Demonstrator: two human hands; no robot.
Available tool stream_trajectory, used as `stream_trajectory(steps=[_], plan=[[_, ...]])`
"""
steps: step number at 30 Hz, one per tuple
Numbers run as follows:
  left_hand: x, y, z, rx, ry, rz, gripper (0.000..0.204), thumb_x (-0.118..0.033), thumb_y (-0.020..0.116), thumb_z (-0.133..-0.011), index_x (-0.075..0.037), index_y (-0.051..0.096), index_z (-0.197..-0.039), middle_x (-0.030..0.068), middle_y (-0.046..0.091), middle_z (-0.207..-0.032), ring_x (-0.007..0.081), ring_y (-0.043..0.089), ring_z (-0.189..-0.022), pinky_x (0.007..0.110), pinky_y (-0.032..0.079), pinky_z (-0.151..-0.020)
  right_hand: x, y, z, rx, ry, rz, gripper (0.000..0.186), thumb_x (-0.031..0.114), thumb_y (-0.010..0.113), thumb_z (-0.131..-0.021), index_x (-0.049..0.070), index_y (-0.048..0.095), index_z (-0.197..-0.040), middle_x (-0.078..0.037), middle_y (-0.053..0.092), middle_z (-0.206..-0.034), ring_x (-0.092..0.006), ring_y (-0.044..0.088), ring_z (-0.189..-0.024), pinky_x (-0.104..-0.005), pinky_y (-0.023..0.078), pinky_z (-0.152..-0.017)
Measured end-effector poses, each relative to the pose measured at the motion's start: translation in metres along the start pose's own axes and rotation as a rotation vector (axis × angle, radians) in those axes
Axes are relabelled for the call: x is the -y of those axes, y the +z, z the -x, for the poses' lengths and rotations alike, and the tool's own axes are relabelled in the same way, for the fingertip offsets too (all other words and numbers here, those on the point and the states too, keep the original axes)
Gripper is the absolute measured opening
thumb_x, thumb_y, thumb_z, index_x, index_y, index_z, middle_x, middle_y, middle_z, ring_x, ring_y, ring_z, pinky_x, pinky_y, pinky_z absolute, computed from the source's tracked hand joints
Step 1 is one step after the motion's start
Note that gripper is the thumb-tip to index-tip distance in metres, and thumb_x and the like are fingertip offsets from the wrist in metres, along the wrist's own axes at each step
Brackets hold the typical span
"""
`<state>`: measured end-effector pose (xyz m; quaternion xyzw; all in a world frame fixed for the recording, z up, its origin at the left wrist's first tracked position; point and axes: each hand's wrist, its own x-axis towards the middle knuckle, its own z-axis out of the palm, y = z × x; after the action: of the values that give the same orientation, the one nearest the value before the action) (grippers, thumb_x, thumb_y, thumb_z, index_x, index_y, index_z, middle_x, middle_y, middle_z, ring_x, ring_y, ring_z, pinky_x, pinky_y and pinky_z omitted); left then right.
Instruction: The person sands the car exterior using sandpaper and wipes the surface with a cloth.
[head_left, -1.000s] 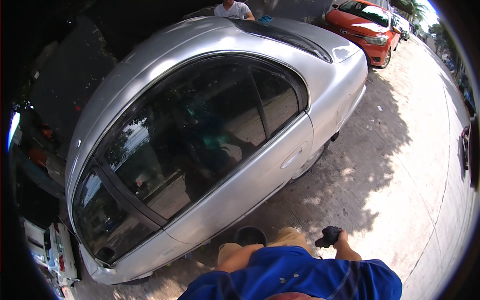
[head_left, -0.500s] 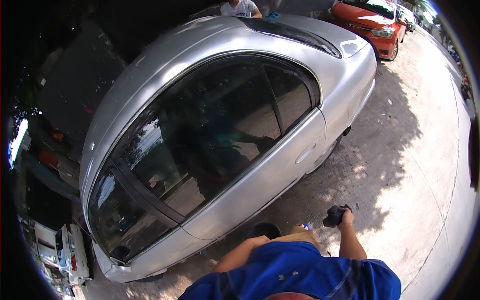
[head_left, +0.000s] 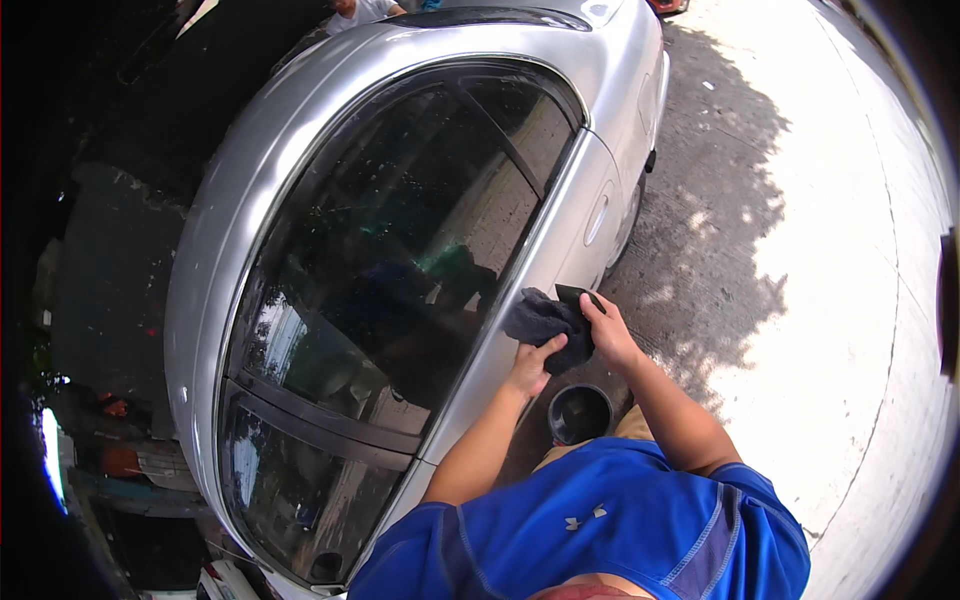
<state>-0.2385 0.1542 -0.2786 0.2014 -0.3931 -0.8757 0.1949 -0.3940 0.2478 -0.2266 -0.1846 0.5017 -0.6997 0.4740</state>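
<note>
In front of me a bunched dark grey cloth [head_left: 538,315] is held up beside the door of a silver car [head_left: 568,215]. My left hand [head_left: 535,370] grips the lower part of the cloth, and my right hand [head_left: 605,330] holds its right side, where a flat black piece [head_left: 576,297], perhaps part of the same bundle, shows under the thumb. The car's dark side window [head_left: 375,255] is just left of both hands. Below them a black bucket [head_left: 580,398] stands on the ground by my legs.
Across the car a person in a white shirt [head_left: 355,12] is partly visible, with blue cloth near them. Part of a red car [head_left: 670,6] is at the top. Shaded and sunlit pavement [head_left: 840,300] runs along the right. A white car's edge [head_left: 220,580] shows at lower left.
My left hand has risen from my waist and now grips the cloth. My right hand has moved up and left toward the car door. The view has turned and shifted closer to the car.
</note>
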Motion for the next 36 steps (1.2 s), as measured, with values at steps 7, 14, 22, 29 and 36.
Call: stream_trajectory(steps=[7, 14, 22, 29, 36], plan=[[-0.068, -0.014, -0.046, -0.210, 0.382, -1.117, 0.076, -0.013, 0.094, -0.073, 0.000, 0.059, -0.139, 0.0153, 0.076, -0.115, 0.0249, 0.072, -0.108, 0.037, 0.056, -0.099, -0.042, -0.087, 0.068, -0.347, 0.045, 0.129, 0.056, 0.045, 0.049, -0.113, 0.012, 0.051, -0.158, -0.003, 0.061, -0.146, -0.0149, 0.052, -0.131, -0.0329, 0.043, -0.106], [-0.230, 0.102, -0.122, -0.103, 0.915, -1.950, 0.067, -0.013, 0.089, -0.069, -0.008, 0.058, -0.129, 0.0115, 0.068, -0.118, 0.0346, 0.067, -0.108, 0.045, 0.059, -0.087, -0.111, -0.176, 0.038, -0.475, -0.011, 0.208, 0.054, 0.036, 0.046, -0.114, 0.011, 0.046, -0.162, -0.007, 0.054, -0.155, -0.0197, 0.055, -0.123, -0.0295, 0.043, -0.100], [-0.317, 0.098, -0.236, 0.090, 1.450, -2.541, 0.073, -0.005, 0.081, -0.071, -0.028, 0.061, -0.137, 0.0052, 0.063, -0.126, 0.0347, 0.061, -0.117, 0.046, 0.056, -0.091, -0.100, -0.111, -0.197, -0.549, -0.447, 0.576, 0.057, 0.026, 0.041, -0.116, -0.003, 0.031, -0.164, -0.024, 0.034, -0.170, -0.0354, 0.033, -0.158, -0.0370, 0.026, -0.128], [-0.281, 0.074, -0.240, 0.528, 1.046, -2.806, 0.060, -0.051, 0.087, -0.074, -0.020, 0.071, -0.122, 0.0046, 0.059, -0.139, 0.0386, 0.048, -0.137, 0.076, 0.038, -0.105, -0.154, -0.037, -0.200, -0.367, -0.527, 0.724, 0.074, 0.034, 0.037, -0.114, -0.004, 0.006, -0.168, -0.029, 0.003, -0.176, -0.0443, 0.004, -0.164, -0.0530, 0.005, -0.131], [-0.265, 0.073, -0.294, 1.018, 1.414, -2.464, 0.006, -0.026, 0.067, -0.086, -0.019, 0.068, -0.084, -0.0033, 0.064, -0.100, 0.0192, 0.063, -0.101, 0.045, 0.052, -0.087, -0.093, -0.074, -0.258, -0.431, -0.519, 0.760, 0.075, 0.043, 0.027, -0.115, -0.005, 0.005, -0.168, -0.028, 0.004, -0.176, -0.0417, 0.002, -0.164, -0.0528, 0.003, -0.131]])
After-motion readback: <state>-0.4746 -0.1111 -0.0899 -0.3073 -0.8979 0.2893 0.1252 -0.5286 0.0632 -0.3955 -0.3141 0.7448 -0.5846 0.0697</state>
